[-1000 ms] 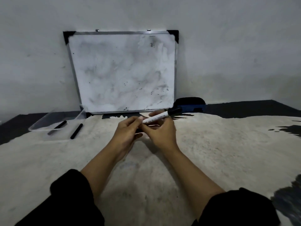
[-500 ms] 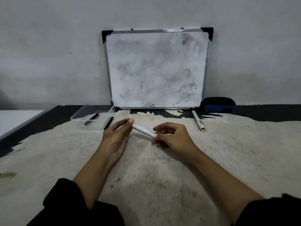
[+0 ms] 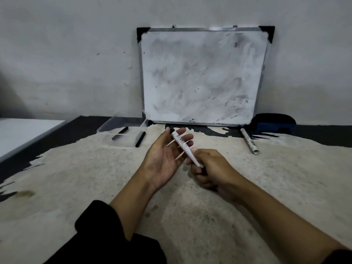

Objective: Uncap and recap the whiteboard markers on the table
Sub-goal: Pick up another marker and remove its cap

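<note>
Right hand (image 3: 211, 168) fisted around white marker (image 3: 185, 147), left hand (image 3: 165, 157) palm-up, fingers spread

Smudged whiteboard (image 3: 202, 77) leaning on grey wall (image 3: 66, 54), blue eraser (image 3: 273, 123) beside it, clear plastic tray (image 3: 106, 126) at left, worn table surface (image 3: 76, 178)

The lower end of the white marker (image 3: 185, 147) is buried in the right hand (image 3: 211, 168), so whether a cap sits there cannot be told. Its print is too blurred to read. The right hand's fingers (image 3: 199, 171) curl under and are mostly hidden. Both sleeves run off the bottom edge. The clear tray (image 3: 106, 126) is so faint that its walls barely show. The eraser (image 3: 274, 123) is too dark for detail.
</note>
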